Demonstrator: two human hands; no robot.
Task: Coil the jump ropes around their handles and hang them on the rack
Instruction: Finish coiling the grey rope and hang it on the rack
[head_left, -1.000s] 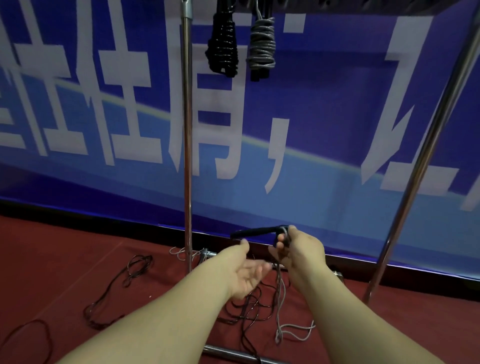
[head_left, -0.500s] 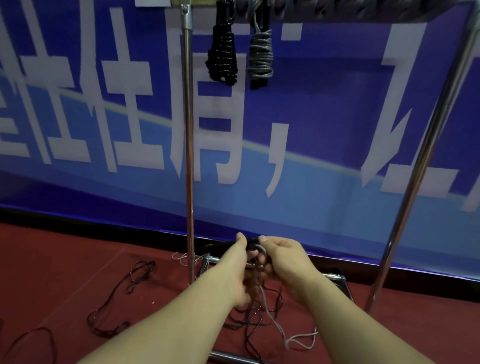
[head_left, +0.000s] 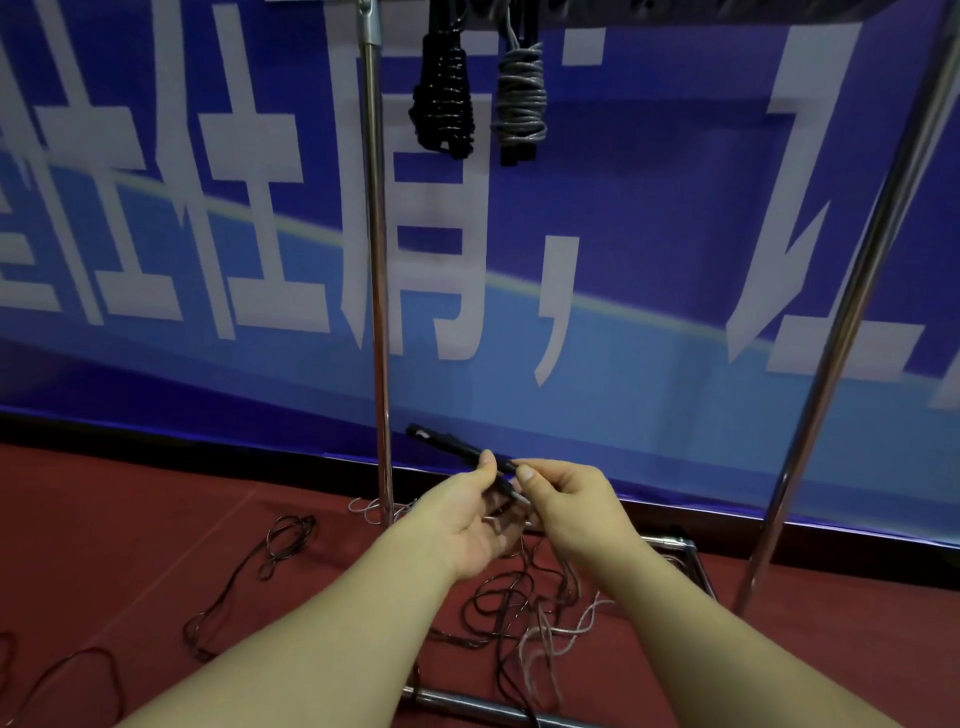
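A slim black jump-rope handle (head_left: 452, 444) points up and to the left in front of me. My left hand (head_left: 467, 525) holds it between thumb and curled fingers. My right hand (head_left: 569, 512) pinches the handle's near end, where a pale rope (head_left: 545, 631) leaves it and drops to the floor. On the chrome rack (head_left: 375, 260) two coiled ropes hang from the top bar: a black one (head_left: 442, 98) and a grey one (head_left: 521, 101).
Loose dark ropes (head_left: 498, 603) lie tangled on the red carpet under my hands, and another dark rope (head_left: 249, 577) trails to the left. The rack's right post (head_left: 852, 322) slants upward; its base bar (head_left: 467, 704) crosses the floor. A blue banner (head_left: 649, 234) is behind.
The black handle now sticks out up-left from between my hands; half a second ago both hands were closed tight together around it. The pale rope has shifted on the floor.
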